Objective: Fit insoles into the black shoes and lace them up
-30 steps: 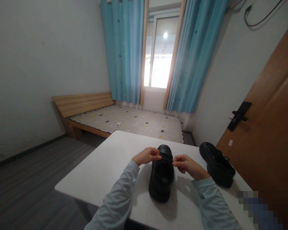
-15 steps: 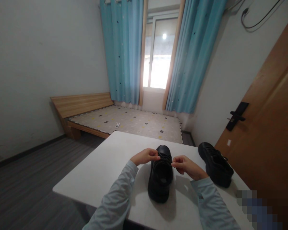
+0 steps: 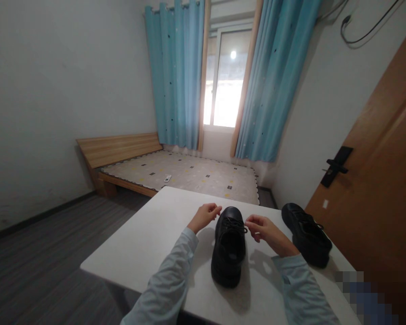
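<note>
A black lace-up shoe [image 3: 227,266] stands on the white table [image 3: 135,243], its toe pointing away from me and its laces [image 3: 232,225] tied across the front. A lace loop sticks out at its right side. My left hand [image 3: 205,216] is just left of the toe, fingers loosely curled, with no lace visible in it. Close to the loop on the other side is my right hand [image 3: 264,231], its fingers bent and apart; whether a fingertip touches the loop is hard to tell. A second black shoe [image 3: 307,241] rests at the table's right edge.
Beyond the table is a bed [image 3: 189,174] with a patterned mattress and a small white remote [image 3: 168,178] on it. A wooden door [image 3: 375,194] stands to the right. Blue curtains [image 3: 179,76] hang beside the window [image 3: 228,81].
Both hands have come off the laces and moved apart, slightly up and outward. The right-hand lace loop now shows beside the shoe. The shoe stays in place.
</note>
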{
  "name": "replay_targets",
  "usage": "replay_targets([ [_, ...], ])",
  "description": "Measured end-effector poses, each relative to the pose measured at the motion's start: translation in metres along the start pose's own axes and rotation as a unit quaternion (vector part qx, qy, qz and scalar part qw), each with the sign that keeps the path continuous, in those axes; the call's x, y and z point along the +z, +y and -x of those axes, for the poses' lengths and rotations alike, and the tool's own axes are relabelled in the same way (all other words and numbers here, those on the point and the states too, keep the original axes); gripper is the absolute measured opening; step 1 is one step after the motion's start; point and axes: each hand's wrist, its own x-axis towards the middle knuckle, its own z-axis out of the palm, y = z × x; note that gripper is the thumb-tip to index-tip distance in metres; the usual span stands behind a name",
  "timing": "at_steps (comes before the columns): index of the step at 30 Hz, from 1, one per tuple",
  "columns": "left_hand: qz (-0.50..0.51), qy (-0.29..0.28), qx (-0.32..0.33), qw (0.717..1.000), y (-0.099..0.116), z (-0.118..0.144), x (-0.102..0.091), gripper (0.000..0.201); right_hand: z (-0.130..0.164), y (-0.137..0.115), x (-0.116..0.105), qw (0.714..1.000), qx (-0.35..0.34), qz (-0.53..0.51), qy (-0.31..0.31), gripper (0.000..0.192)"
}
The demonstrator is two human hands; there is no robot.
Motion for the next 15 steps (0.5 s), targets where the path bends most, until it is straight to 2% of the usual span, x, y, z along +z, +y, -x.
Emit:
replay_targets([
  [2,0.0,-0.004,-0.005,1.0,-0.002,0.0,0.002,0.043,0.0,-0.004,0.001,0.999,-0.016,0.0,0.029,0.033],
  [5,-0.019,-0.003,-0.001,1.0,-0.004,0.001,0.005,0.042,0.004,-0.014,0.004,0.992,-0.069,0.015,0.107,0.032],
  [8,-0.034,0.006,0.003,0.999,-0.004,0.002,0.005,0.04,0.019,-0.031,0.016,0.97,-0.148,0.061,0.182,0.028],
  [10,-0.037,0.012,0.002,0.999,-0.004,0.003,0.005,0.038,0.034,-0.043,0.029,0.95,-0.181,0.133,0.219,0.022],
  [12,-0.039,0.015,0.001,0.999,-0.004,0.004,0.006,0.037,0.049,-0.051,0.045,0.928,-0.203,0.214,0.227,0.016],
  [15,-0.046,0.014,0.003,0.999,-0.004,0.005,0.006,0.035,0.066,-0.05,0.068,0.905,-0.235,0.3,0.188,0.013],
])
